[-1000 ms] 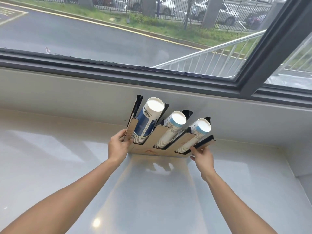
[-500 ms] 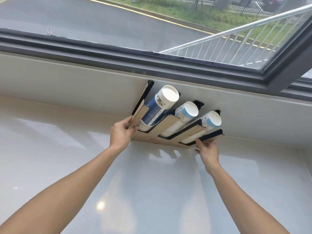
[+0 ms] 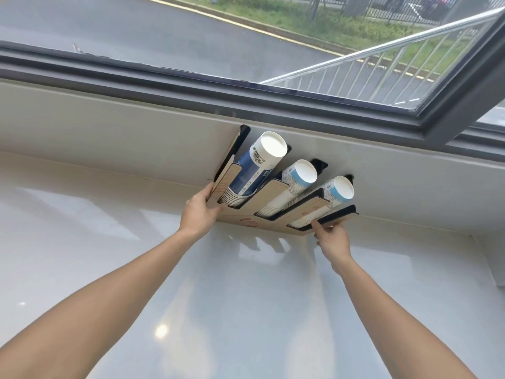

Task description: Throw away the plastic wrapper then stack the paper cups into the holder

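Note:
A wooden cup holder [image 3: 270,223] with black dividers stands against the low wall under the window. Three slanted slots each carry a stack of paper cups: a dark blue stack [image 3: 254,170] on the left, a light blue and white stack [image 3: 292,187] in the middle, another light blue stack [image 3: 328,202] on the right. My left hand [image 3: 198,212] grips the holder's left end. My right hand [image 3: 332,237] holds its right front corner, fingers under the black edge. No plastic wrapper is in view.
The holder rests on a glossy white counter [image 3: 246,296] that meets a pale low wall [image 3: 109,138]. Above runs a dark window frame [image 3: 246,97] with a road and railing outside. A wall corner [image 3: 492,255] closes the counter at right.
The holder with both hands on it has shifted back against the wall and slightly right. My grip on each end stays the same.

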